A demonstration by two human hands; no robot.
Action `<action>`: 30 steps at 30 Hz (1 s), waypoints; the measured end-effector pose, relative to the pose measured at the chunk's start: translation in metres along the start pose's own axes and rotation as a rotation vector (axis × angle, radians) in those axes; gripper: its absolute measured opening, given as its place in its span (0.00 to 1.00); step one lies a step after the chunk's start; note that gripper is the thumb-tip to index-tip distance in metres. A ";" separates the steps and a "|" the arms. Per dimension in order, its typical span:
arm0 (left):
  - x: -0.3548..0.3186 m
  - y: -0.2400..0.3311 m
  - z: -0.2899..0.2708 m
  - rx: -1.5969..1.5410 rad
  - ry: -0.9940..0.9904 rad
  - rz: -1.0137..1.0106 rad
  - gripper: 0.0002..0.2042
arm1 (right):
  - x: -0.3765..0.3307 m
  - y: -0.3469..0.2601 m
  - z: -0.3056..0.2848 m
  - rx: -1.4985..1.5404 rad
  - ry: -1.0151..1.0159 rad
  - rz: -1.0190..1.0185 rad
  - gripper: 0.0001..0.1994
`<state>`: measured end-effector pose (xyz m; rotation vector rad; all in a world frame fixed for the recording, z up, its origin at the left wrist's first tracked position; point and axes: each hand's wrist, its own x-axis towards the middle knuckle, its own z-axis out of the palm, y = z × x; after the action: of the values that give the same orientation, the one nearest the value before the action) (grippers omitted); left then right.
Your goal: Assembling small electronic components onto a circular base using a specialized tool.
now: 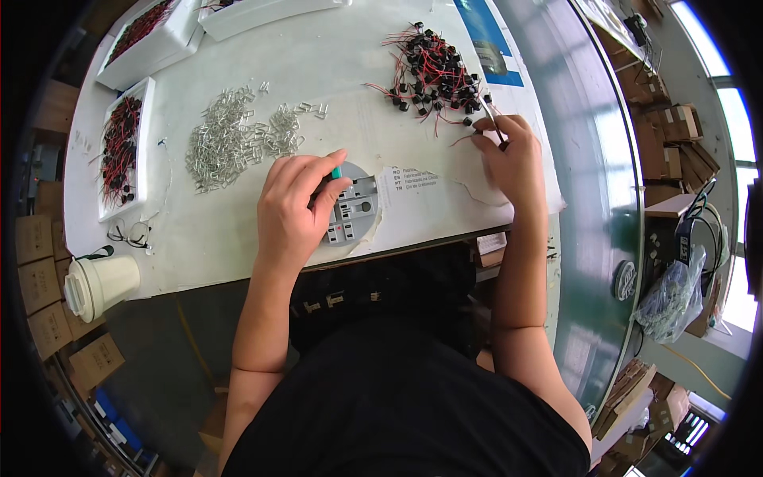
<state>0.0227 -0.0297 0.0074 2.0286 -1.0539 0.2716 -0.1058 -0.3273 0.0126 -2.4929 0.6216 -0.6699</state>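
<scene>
My left hand is curled over the left side of a round grey plate with raised blocks and slots. Its thumb and forefinger close round a small green piece, mostly hidden by the fingers. My right hand grips a slim metal tool that looks like tweezers, pointing away from me. Beside its thumb shows a small black part with red wires, but I cannot tell if the hand holds it. Just beyond the right hand lies a heap of black parts with red wires.
Clear U-shaped pieces are piled left of centre. White foam trays of wired parts stand along the left and far left. Glasses and a cream lidded cup sit at the near left corner. A printed sheet lies beside the plate.
</scene>
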 end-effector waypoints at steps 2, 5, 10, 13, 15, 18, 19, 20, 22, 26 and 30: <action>-0.002 -0.001 -0.002 0.004 -0.010 -0.013 0.16 | -0.005 -0.011 -0.002 0.083 -0.028 0.109 0.10; -0.001 -0.001 -0.007 0.071 0.001 0.022 0.17 | -0.015 -0.049 -0.007 0.206 -0.090 0.140 0.10; 0.013 0.036 -0.035 -0.120 0.059 0.044 0.20 | -0.032 -0.117 -0.014 0.395 -0.260 -0.035 0.10; 0.010 0.051 -0.048 -0.071 -0.024 0.191 0.21 | -0.043 -0.130 -0.012 0.455 -0.341 -0.070 0.10; 0.004 0.046 -0.047 0.006 0.016 0.209 0.21 | -0.047 -0.133 -0.010 0.533 -0.404 0.030 0.10; 0.000 0.040 -0.045 0.149 0.086 0.255 0.20 | -0.046 -0.134 -0.008 0.536 -0.444 -0.009 0.11; 0.000 0.040 -0.046 0.159 0.084 0.268 0.19 | -0.047 -0.134 -0.007 0.536 -0.461 -0.025 0.12; 0.001 0.040 -0.047 0.169 0.083 0.281 0.18 | -0.049 -0.133 -0.005 0.534 -0.462 -0.025 0.12; 0.001 0.039 -0.048 0.178 0.083 0.293 0.17 | -0.056 -0.131 0.004 0.663 -0.411 0.007 0.10; -0.005 0.032 -0.047 -0.038 0.000 0.237 0.12 | -0.060 -0.132 0.007 0.744 -0.349 -0.082 0.10; -0.011 0.032 -0.046 -0.236 -0.017 0.170 0.09 | -0.061 -0.133 0.008 0.805 -0.317 -0.163 0.11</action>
<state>-0.0010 0.0006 0.0492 1.7378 -1.2115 0.2071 -0.1091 -0.1885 0.0589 -1.8303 0.0034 -0.4411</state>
